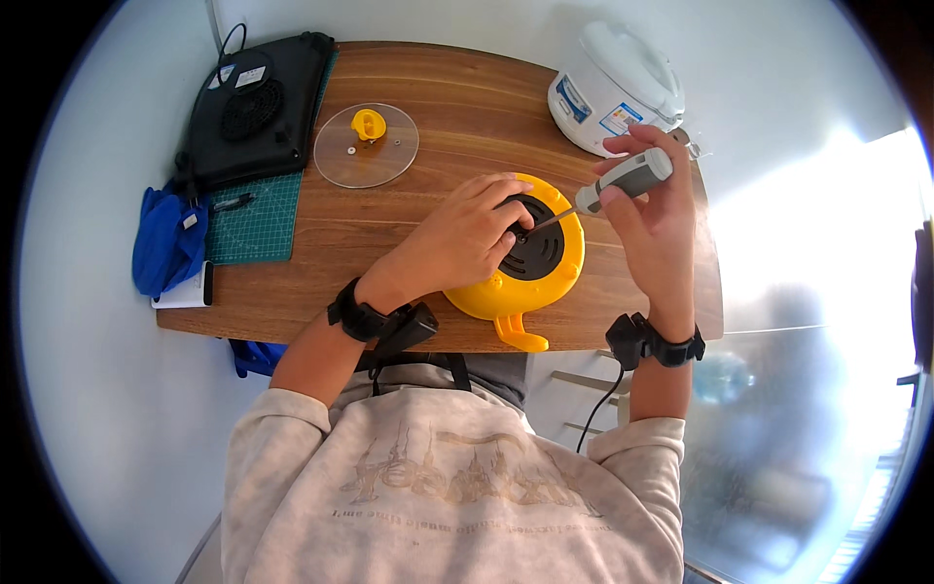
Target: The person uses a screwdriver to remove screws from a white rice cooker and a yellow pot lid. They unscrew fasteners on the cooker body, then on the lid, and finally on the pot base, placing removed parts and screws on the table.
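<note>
A yellow electric pot lies upside down on the table, its black vented base plate facing up and its yellow handle pointing at me. My left hand rests over the pot's left side, fingers bent onto the base plate and holding it. In my right hand is a screwdriver with a grey and white handle, gripped between thumb and fingers. Its shaft slants down to the left, and the tip meets the middle of the base plate close to my left fingertips. The exact contact at the tip is too small to make out.
Beyond my left hand lies a round glass lid carrying a yellow knob and small loose parts. A white rice cooker stands back right. At left are a black appliance, a green cutting mat and a blue cloth bag.
</note>
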Tool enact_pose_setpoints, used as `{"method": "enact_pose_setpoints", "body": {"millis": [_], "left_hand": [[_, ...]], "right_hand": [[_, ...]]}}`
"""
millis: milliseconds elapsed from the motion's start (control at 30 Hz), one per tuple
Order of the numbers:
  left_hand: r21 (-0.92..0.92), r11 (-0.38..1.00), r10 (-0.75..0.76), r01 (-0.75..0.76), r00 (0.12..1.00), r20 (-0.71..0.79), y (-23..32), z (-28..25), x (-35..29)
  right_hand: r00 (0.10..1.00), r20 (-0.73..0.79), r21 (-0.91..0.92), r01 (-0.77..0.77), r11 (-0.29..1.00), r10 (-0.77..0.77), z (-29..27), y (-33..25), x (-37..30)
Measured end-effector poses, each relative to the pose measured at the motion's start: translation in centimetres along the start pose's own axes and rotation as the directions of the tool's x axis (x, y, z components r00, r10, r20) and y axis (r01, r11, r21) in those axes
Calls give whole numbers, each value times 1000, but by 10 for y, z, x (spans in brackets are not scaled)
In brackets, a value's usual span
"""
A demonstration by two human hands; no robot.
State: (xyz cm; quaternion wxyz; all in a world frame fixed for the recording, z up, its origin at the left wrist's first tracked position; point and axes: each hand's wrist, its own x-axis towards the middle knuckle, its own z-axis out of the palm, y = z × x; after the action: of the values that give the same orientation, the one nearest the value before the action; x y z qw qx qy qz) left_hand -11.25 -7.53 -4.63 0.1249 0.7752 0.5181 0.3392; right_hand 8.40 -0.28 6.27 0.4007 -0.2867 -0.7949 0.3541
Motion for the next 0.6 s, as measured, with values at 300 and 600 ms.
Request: {"method": "enact_pose_setpoints", "body": {"millis": [300, 600], "left_hand": [[14, 1000, 22, -22, 999, -29, 0, 1, -1], [65, 997, 36, -33, 998, -48, 0, 4, -1]], "right_hand": [[995, -14, -97, 101, 990, -102, 4, -13, -5], [993, 114, -70, 36, 997, -28, -15, -28, 5]]}}
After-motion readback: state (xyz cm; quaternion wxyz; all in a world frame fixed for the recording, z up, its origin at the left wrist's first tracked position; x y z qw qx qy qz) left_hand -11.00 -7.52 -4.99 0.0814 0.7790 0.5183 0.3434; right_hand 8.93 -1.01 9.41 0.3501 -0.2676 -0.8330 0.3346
